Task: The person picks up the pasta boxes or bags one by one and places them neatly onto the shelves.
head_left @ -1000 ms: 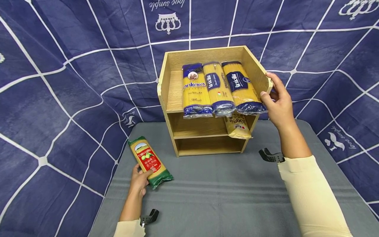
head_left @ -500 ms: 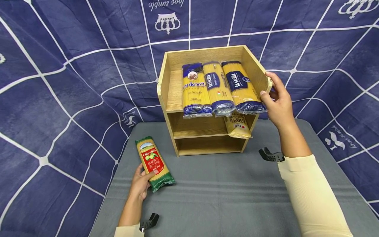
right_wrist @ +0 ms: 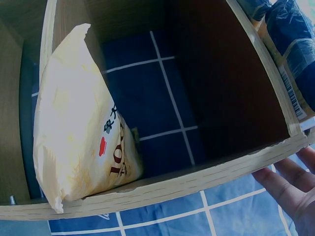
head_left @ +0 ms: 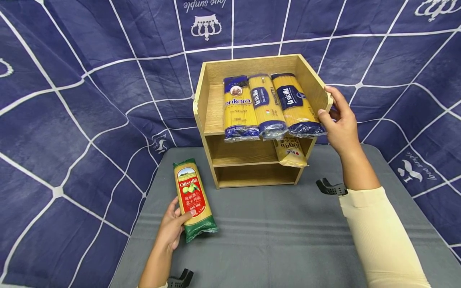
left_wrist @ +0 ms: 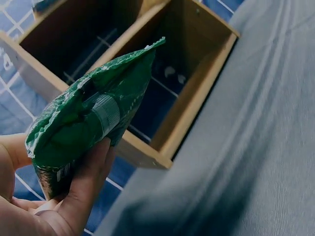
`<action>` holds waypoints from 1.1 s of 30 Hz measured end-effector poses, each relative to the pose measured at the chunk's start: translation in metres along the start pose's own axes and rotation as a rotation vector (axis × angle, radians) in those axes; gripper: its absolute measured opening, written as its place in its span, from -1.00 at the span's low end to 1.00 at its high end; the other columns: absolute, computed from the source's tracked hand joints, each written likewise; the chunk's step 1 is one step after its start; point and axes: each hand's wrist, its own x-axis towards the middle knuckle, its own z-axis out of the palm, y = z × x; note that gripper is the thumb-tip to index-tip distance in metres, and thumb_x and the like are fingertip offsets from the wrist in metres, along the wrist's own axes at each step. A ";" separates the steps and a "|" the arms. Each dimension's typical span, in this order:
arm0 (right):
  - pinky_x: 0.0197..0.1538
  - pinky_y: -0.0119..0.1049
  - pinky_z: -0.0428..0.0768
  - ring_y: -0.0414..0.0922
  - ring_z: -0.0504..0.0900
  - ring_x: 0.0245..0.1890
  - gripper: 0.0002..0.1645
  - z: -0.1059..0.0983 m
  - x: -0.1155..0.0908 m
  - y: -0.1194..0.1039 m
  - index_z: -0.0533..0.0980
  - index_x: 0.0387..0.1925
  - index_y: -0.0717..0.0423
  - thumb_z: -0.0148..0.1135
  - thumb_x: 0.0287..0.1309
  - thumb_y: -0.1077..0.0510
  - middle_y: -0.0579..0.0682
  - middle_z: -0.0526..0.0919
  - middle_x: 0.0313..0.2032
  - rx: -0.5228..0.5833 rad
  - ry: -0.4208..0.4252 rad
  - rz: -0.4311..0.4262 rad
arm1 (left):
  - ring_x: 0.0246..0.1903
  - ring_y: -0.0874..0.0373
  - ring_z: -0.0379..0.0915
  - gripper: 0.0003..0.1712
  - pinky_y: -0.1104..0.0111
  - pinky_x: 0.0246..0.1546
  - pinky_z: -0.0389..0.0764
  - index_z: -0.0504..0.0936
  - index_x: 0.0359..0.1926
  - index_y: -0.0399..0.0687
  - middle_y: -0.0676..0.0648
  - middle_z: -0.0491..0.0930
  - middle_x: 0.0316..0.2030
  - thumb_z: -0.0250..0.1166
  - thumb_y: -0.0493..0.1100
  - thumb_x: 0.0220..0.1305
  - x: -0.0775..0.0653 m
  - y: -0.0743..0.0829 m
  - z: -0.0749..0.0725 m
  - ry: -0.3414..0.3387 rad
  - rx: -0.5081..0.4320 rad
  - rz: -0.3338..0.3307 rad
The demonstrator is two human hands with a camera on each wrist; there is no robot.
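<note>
In the head view my left hand (head_left: 172,227) grips a green-ended pack of Olivoilà spaghetti (head_left: 191,196) by its lower part, thumb across the red label. The pack is raised left of a small wooden shelf (head_left: 215,114). In the left wrist view the pack's green end (left_wrist: 103,108) faces the camera. My right hand (head_left: 342,130) holds the front edge of the shelf's right side panel, thumb on the inner side, some fingers hidden behind it. On the top level lie an Ankara spaghetti pack (head_left: 239,114) and two La Sicilia packs, one narrower (head_left: 266,106) and one wider (head_left: 297,106).
A cream noodle pack (head_left: 289,152) leans at the right of the middle compartment, its end jutting past the front edge. The bottom compartment (head_left: 255,176) is below it. A grey cloth (head_left: 266,232) covers the table, and blue checked fabric (head_left: 108,100) hangs around it.
My left hand has carried the spaghetti pack slightly right and turned it more upright. The right hand keeps its grip on the shelf, which stays in place.
</note>
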 end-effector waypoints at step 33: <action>-0.11 -0.59 0.61 -0.20 0.65 0.03 -0.32 -0.001 0.003 -0.001 0.38 0.42 -0.28 0.14 0.33 0.25 0.00 0.54 0.28 -0.030 -0.008 0.016 | -0.07 0.08 0.70 0.09 0.24 -0.08 0.72 -0.19 0.59 -0.14 0.00 0.59 0.09 0.25 -0.51 0.21 -0.082 0.029 0.016 -0.214 -0.044 0.127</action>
